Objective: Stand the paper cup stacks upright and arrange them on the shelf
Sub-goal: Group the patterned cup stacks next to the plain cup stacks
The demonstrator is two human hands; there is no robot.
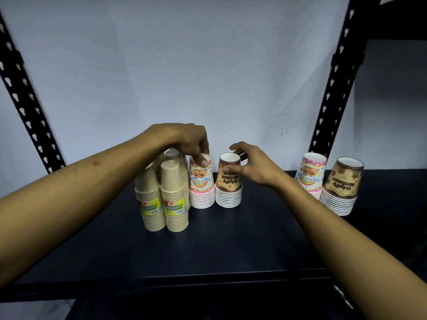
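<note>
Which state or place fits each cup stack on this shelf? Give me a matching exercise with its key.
Things:
1. pink stack
2. brown stack
3. beige stacks
4. right pair

States or places:
A. untouched, near the right post
B. pinched at the top by the left hand
C. wrapped, with yellow labels, furthest left
D. gripped at the top by the right hand

Pairs: 1-B, 2-D, 3-C, 4-A

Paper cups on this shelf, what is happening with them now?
A person is arranging paper cup stacks on the dark shelf. The left hand grips the pink stack; the right hand grips the brown stack beside it. Beige stacks stand left; two more printed stacks wait right.
</note>
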